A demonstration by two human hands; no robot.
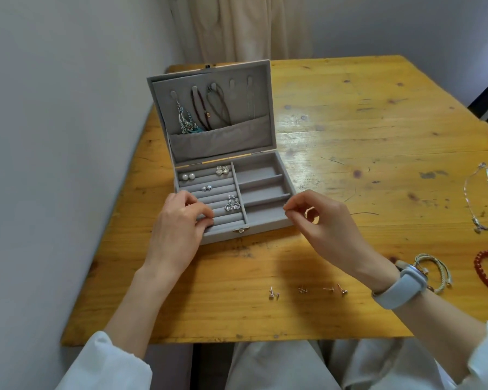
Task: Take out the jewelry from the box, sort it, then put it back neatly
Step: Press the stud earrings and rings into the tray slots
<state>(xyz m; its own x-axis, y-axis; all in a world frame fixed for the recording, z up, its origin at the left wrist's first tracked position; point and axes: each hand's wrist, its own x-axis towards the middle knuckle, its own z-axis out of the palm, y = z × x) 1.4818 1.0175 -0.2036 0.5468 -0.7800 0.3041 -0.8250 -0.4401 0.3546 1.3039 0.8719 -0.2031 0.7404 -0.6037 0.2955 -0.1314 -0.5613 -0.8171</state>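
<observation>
White sleeves (110, 364) frame the near edge of the wooden counter (350, 122). Toward its left edge stands the grey box (265, 223), lid (209, 108) upright with necklaces hanging inside, earrings in the ring rolls. Left hand (178, 223) curls its fingers onto the box's front-left rolls; what they pinch I cannot tell. Right hand (321, 218) hovers at the box's front-right corner, thumb and forefinger pinched together on something too small to make out. Bracelets (431, 271) and a chain (479, 198) lie by the right edge, studs (307, 291) near the front.
</observation>
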